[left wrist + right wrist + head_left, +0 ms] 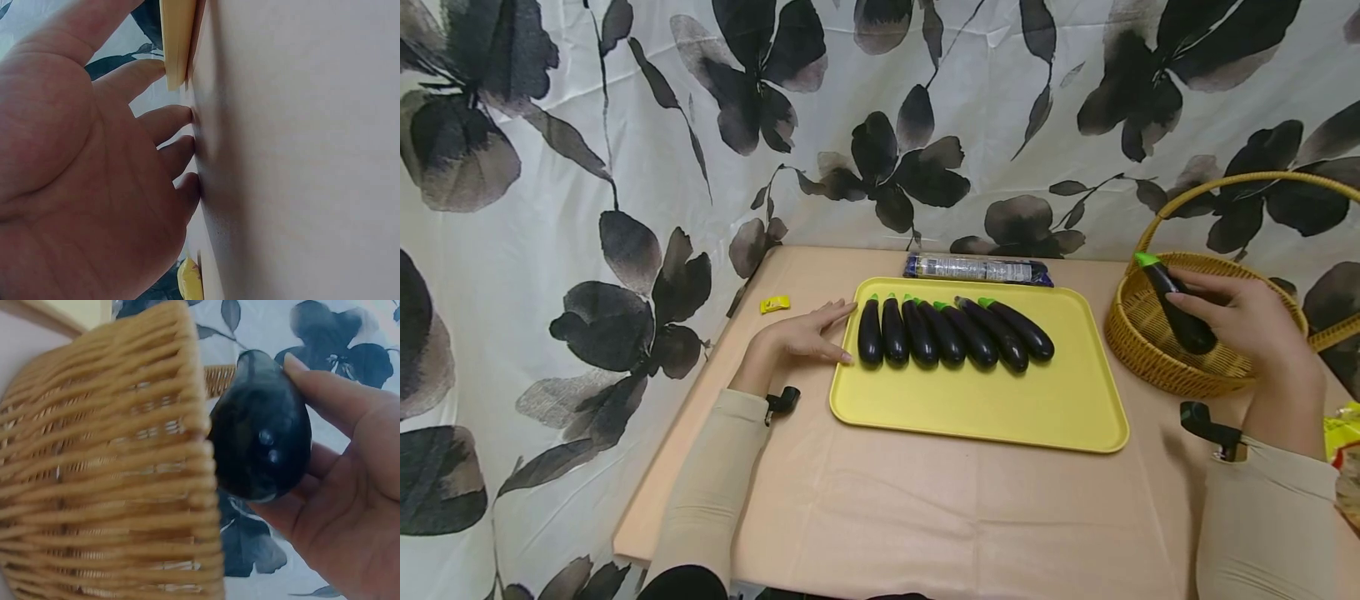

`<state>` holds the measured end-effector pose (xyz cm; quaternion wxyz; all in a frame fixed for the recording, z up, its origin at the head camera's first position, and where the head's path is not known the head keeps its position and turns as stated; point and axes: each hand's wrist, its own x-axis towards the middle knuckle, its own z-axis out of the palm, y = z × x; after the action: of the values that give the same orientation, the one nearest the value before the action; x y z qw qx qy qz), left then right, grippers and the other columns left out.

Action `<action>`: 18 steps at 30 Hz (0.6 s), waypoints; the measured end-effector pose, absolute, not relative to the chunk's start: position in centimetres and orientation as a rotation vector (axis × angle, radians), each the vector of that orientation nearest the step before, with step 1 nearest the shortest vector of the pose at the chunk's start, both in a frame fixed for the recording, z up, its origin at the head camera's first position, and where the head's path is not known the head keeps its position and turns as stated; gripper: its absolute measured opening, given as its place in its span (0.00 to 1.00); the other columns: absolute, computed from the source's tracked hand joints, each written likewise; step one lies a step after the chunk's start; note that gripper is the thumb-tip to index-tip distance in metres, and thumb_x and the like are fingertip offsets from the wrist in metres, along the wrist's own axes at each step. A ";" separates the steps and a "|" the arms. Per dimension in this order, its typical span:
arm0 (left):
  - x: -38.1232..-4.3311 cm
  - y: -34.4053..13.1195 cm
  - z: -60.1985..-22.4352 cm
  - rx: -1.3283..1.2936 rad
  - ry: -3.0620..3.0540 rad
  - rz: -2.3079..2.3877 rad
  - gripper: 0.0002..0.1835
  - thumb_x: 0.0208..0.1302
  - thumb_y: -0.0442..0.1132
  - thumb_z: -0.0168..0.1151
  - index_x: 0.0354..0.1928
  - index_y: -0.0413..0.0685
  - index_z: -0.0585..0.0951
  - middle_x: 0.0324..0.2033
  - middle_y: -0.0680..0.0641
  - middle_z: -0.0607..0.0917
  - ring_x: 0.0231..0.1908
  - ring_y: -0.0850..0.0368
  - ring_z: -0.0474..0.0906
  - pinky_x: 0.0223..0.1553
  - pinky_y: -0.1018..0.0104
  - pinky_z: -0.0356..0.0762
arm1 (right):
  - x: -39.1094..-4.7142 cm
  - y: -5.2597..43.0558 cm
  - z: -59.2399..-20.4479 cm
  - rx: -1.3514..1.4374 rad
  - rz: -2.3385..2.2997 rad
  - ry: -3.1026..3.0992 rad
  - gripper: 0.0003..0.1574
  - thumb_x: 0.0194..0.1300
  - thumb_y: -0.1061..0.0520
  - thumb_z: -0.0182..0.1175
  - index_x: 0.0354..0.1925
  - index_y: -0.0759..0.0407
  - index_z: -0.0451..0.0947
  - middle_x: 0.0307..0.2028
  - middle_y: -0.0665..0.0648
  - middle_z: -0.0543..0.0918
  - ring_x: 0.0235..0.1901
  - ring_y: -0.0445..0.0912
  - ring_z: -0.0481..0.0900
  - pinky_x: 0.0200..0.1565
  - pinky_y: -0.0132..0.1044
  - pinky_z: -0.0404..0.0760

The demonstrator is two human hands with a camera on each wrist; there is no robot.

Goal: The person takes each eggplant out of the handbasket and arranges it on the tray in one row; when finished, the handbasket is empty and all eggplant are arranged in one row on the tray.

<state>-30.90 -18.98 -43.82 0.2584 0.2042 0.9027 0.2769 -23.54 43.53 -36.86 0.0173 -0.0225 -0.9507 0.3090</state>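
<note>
My right hand (1258,321) grips a dark purple eggplant (1180,310) with a green cap, held over the wicker basket (1138,350). In the right wrist view the eggplant (265,434) sits between thumb and fingers, just beyond the basket's rim (197,425). Several more eggplants (951,333) lie side by side on a yellow tray (970,408), caps toward the back. At the tray's left edge, my left hand (797,337) rests with fingers extended and touches the rim. From the left wrist, its fingertips (181,119) meet the tablecloth and the tray's edge (178,44).
A dark plastic-wrapped package (977,268) lies behind the tray. Left of the tray is a small yellow packet (775,304). The basket's tall handle (1247,177) arches above it, and a yellow bag (1347,433) is at the right edge. Floral cloth hangs behind the table.
</note>
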 end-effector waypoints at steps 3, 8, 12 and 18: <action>-30.9 -19.0 -43.8 0.551 2.447 0.753 0.64 0.53 0.64 0.78 0.85 0.64 0.48 0.85 0.47 0.38 0.84 0.48 0.27 0.82 0.43 0.32 | -23.4 42.9 -36.5 0.006 1.010 -2.940 0.40 0.77 0.35 0.55 0.77 0.50 0.67 0.65 0.68 0.76 0.35 0.21 0.70 0.32 0.19 0.77; -30.9 -19.0 -43.9 0.555 2.455 0.745 0.64 0.54 0.64 0.78 0.85 0.64 0.48 0.85 0.46 0.39 0.84 0.47 0.28 0.82 0.43 0.32 | -23.6 41.8 -36.3 0.123 1.118 -2.903 0.36 0.77 0.40 0.58 0.76 0.51 0.70 0.52 0.38 0.77 0.35 0.31 0.77 0.33 0.24 0.81; -30.9 -19.0 -44.0 0.551 2.455 0.743 0.64 0.54 0.65 0.78 0.85 0.65 0.48 0.85 0.47 0.39 0.84 0.48 0.28 0.82 0.43 0.32 | -23.9 40.6 -36.4 0.175 1.179 -2.869 0.36 0.77 0.41 0.59 0.75 0.50 0.70 0.48 0.33 0.76 0.36 0.31 0.78 0.34 0.25 0.83; -31.0 -19.0 -44.0 0.538 2.450 0.754 0.64 0.53 0.65 0.78 0.85 0.65 0.48 0.85 0.48 0.39 0.84 0.49 0.28 0.82 0.43 0.32 | -24.7 38.4 -36.7 0.229 1.166 -2.855 0.34 0.79 0.42 0.56 0.76 0.51 0.70 0.57 0.67 0.80 0.35 0.29 0.78 0.33 0.24 0.82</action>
<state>-30.96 -18.98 -44.05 0.2584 0.1986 0.9036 0.2781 -24.72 38.36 -36.71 0.0247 0.0740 -0.9229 0.3771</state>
